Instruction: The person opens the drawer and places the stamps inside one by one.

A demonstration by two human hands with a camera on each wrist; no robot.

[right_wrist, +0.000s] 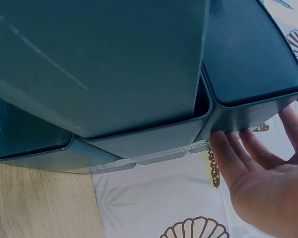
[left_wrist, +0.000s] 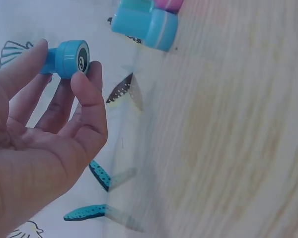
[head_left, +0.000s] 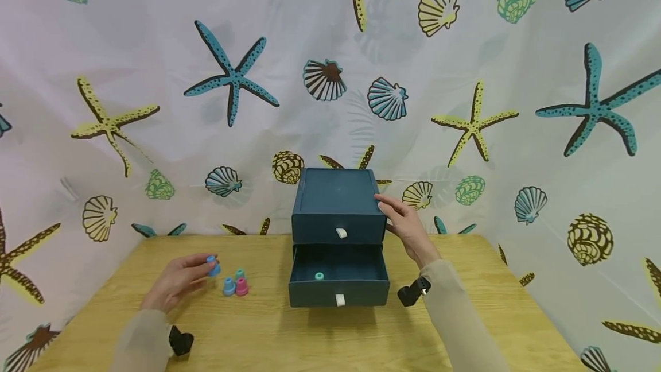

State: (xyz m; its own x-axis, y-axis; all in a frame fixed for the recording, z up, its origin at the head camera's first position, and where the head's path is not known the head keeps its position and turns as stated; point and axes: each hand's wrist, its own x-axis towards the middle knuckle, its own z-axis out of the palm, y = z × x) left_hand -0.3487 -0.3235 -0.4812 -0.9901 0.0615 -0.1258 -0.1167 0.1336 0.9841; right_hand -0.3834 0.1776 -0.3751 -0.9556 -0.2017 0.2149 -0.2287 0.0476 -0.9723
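Observation:
My left hand [head_left: 178, 281] pinches a small blue toy stamp [head_left: 213, 269] between thumb and fingers, raised at the left of the table. In the left wrist view the stamp's round end [left_wrist: 82, 58] shows a dark printed design. Close by stand a blue stamp [head_left: 229, 287], a pink stamp [head_left: 241, 287] and a green stamp [head_left: 240, 274]. A dark blue drawer cabinet [head_left: 338, 193] stands mid-table, its lower drawer [head_left: 312, 295] pulled out with a teal stamp [head_left: 319, 276] inside. My right hand [head_left: 408, 228] touches the cabinet's right side with extended fingers.
The wooden table [head_left: 248, 337] meets a white curtain [head_left: 320, 131] printed with starfish and shells right behind the cabinet. White pull tabs [head_left: 341, 233] stick out from the drawer fronts. The upper drawer is closed.

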